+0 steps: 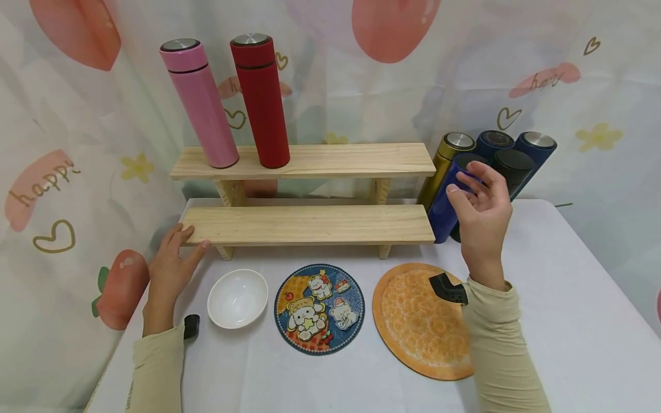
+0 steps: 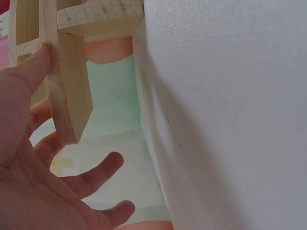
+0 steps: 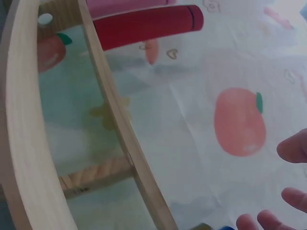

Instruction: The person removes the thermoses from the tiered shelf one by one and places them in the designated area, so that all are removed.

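My left hand (image 1: 172, 267) rests at the left end of the lower wooden shelf board (image 1: 310, 223). In the left wrist view its thumb (image 2: 41, 64) touches the board's front edge, while the last two fingers stick out past the end. My right hand (image 1: 485, 215) is raised in front of several flasks at the shelf's right side, fingers loosely bent, holding nothing. Nearest it is a blue flask (image 1: 446, 209), partly hidden by the hand; a gold flask (image 1: 444, 158) leans close by. On the upper board (image 1: 341, 160) stand a pink flask (image 1: 201, 106) and a red flask (image 1: 262, 103).
Along the front of the white table (image 1: 563, 321) lie a white bowl (image 1: 237, 299), a round cartoon mat (image 1: 320, 310) and an orange round mat (image 1: 418, 321). Dark-lidded and navy flasks (image 1: 535, 150) crowd behind the right hand. A printed cloth (image 1: 320, 69) hangs behind.
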`<state>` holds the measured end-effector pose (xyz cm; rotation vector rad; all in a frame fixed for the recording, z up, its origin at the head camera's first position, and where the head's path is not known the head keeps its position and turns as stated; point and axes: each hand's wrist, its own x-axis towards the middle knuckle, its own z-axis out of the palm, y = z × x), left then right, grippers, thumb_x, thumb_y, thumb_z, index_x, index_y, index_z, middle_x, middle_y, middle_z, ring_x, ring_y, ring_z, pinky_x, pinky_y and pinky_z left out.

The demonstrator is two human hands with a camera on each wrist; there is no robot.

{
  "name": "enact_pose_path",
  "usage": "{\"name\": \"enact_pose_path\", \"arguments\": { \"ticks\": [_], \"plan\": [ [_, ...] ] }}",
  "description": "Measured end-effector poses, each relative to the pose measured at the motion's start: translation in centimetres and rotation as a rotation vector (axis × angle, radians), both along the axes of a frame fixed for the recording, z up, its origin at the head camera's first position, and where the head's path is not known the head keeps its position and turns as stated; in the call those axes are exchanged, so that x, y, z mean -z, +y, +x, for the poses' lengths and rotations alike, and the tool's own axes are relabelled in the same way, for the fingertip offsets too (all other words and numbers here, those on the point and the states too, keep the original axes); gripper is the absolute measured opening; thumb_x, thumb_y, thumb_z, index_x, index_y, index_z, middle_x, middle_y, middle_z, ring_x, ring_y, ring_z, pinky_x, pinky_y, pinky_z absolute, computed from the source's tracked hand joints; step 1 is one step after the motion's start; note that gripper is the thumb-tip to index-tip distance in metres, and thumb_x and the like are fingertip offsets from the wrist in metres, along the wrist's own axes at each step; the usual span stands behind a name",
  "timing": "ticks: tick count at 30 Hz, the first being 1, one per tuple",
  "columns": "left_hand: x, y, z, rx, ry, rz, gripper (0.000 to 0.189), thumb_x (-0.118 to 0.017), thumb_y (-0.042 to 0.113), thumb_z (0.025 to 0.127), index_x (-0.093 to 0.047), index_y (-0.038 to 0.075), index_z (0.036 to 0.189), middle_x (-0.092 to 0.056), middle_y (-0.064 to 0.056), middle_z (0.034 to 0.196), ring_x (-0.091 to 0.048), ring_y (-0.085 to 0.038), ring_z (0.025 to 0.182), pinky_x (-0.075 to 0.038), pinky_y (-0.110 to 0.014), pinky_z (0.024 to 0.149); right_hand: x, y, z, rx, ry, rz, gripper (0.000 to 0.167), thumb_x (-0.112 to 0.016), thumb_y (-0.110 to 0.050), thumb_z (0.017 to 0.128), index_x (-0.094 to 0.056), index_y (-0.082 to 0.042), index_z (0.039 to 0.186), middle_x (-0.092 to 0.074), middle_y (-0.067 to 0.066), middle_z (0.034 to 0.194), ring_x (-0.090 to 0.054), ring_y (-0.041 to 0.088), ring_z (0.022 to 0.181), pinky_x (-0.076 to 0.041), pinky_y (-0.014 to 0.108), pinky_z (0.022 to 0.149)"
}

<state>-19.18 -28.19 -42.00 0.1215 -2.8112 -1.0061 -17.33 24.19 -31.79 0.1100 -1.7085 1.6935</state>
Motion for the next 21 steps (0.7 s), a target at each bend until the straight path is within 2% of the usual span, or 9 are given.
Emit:
{"name": "enact_pose_path", "arguments": {
  "ticks": [3,6,10,17,21],
  "plan": [
    [0.0,-0.1,0.0,-0.001,0.002,-0.002,0.077,-0.066,0.047,0.107,-0.04,0.001,0.163,-0.025,-0.023,0.173,-0.025,-0.051,0.156,-0.013,-0.081,0.115,0.5,-1.1,-0.2,-0.046,-0.003,0.04,0.049,-0.069,0.002,0.097,-0.057,0.005,0.144,-0.055,0.016,0.145,-0.056,0.033,0.133,-0.046,0.035,0.107],
    [0.1,-0.2,0.0,-0.002,0.005,-0.004,0.077,-0.066,0.047,0.106,-0.041,0.001,0.163,-0.026,-0.023,0.173,-0.026,-0.051,0.156,-0.014,-0.08,0.116,1.1,-2.0,-0.4,-0.081,-0.015,0.079,0.051,-0.068,0.003,0.098,-0.054,0.007,0.147,-0.056,0.009,0.144,-0.055,0.033,0.134,-0.046,0.033,0.107],
    [0.2,-0.3,-0.1,-0.001,0.005,-0.007,0.076,-0.066,0.047,0.106,-0.042,0.001,0.162,-0.026,-0.023,0.173,-0.026,-0.05,0.156,-0.015,-0.079,0.116,1.7,-3.2,-0.5,-0.13,-0.024,0.105,0.051,-0.066,0.004,0.099,-0.054,0.005,0.148,-0.056,0.006,0.145,-0.054,0.036,0.136,-0.046,0.03,0.106],
    [0.2,-0.3,-0.3,-0.003,0.01,0.003,0.077,-0.067,0.047,0.106,-0.042,0.002,0.163,-0.026,-0.022,0.173,-0.026,-0.049,0.157,-0.016,-0.078,0.117,2.1,-4.7,-0.8,-0.215,-0.036,0.1,0.054,-0.066,0.003,0.099,-0.051,0.006,0.151,-0.049,0.024,0.155,-0.047,0.039,0.143,-0.044,0.036,0.109],
    [0.4,-0.2,-0.3,-0.002,0.009,0.007,0.076,-0.067,0.046,0.106,-0.042,0.001,0.162,-0.026,-0.023,0.173,-0.026,-0.05,0.156,-0.015,-0.079,0.116,2.4,-5.5,-1.0,-0.244,-0.05,0.132,0.057,-0.067,0.001,0.099,-0.049,0.007,0.153,-0.047,0.024,0.158,-0.045,0.039,0.146,-0.042,0.041,0.111]
  ]
}}
